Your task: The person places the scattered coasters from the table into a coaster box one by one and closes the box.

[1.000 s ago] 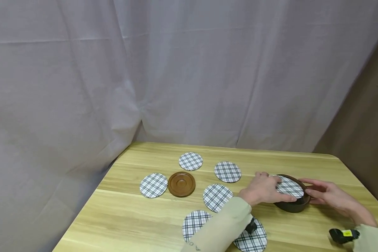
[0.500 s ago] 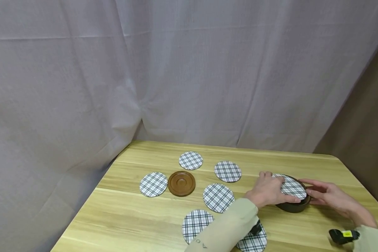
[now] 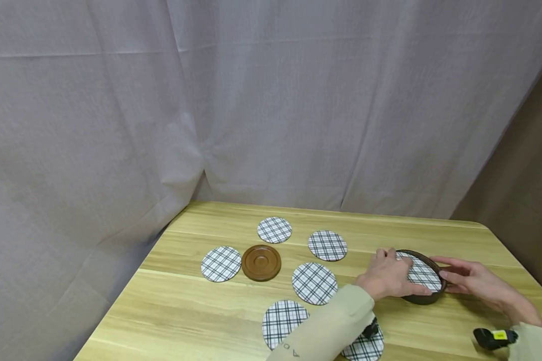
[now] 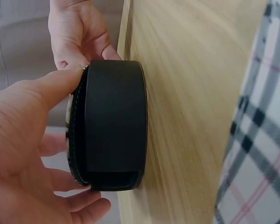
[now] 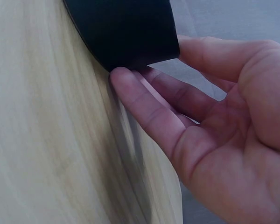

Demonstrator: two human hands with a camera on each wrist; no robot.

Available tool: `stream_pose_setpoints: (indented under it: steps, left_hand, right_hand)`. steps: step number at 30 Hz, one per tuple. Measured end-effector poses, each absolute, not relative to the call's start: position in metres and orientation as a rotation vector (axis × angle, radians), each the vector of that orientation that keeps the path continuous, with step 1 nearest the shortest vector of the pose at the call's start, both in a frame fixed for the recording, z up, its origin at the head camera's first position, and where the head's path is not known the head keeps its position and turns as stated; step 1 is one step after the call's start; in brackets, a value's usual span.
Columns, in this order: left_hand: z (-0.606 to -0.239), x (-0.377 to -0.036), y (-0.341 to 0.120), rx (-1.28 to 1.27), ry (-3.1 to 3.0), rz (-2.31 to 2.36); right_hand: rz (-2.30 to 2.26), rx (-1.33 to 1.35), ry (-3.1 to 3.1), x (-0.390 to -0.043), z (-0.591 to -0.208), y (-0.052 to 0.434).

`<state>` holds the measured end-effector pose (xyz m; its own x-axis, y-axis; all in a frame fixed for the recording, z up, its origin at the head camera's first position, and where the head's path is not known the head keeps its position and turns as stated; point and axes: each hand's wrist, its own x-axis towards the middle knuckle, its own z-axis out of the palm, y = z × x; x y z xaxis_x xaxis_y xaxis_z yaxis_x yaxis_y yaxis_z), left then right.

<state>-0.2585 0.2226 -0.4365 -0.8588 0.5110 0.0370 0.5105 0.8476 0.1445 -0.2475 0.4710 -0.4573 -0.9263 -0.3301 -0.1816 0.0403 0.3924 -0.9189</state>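
My left hand [image 3: 390, 276] holds a round plaid coaster [image 3: 423, 276] by its edges, thumb on the near side and fingers on the far side. The coaster lies at the mouth of a dark round coaster holder [image 3: 421, 300] on the right of the table. In the left wrist view the coaster's edge [image 4: 72, 135] sits slightly tilted against the open top of the holder, which has a slot in its side wall. My right hand [image 3: 483, 287] grips the holder's right side; the right wrist view shows the thumb near the rim and the fingertips [image 5: 123, 79] low against the wall.
Several plaid coasters, such as one at the middle [image 3: 314, 283], lie spread flat over the wooden table [image 3: 185, 306]. A brown round wooden dish [image 3: 261, 262] sits among them. My left sleeve [image 3: 325, 326] passes over two of the coasters. A grey curtain [image 3: 271, 110] hangs behind.
My left hand has shifted slightly right with the coaster, which now sits lower within the holder's rim. My right hand stays in place on the holder.
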Motion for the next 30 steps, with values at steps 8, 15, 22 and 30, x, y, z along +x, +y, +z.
stream_pose_setpoints:
  steps: [8, 15, 22, 30]
  left_hand:
    - [-0.435, -0.259, 0.226, 0.846, 2.980, 0.191]
    - [-0.431, -0.260, 0.222, 0.874, 2.963, 0.237]
    - [-0.425, -0.255, 0.212, 0.942, 2.943, 0.228]
    - [-0.417, -0.247, 0.191, 1.105, 2.857, 0.152]
  right_hand:
    - [-1.557, -0.266, 2.315, -0.247, -0.459, 0.472]
    - [-1.546, -0.259, 2.326, -0.246, -0.457, 0.470]
    - [-1.488, -0.199, 2.379, -0.245, -0.456, 0.469]
    - [-1.489, -0.184, 2.394, -0.244, -0.456, 0.468]
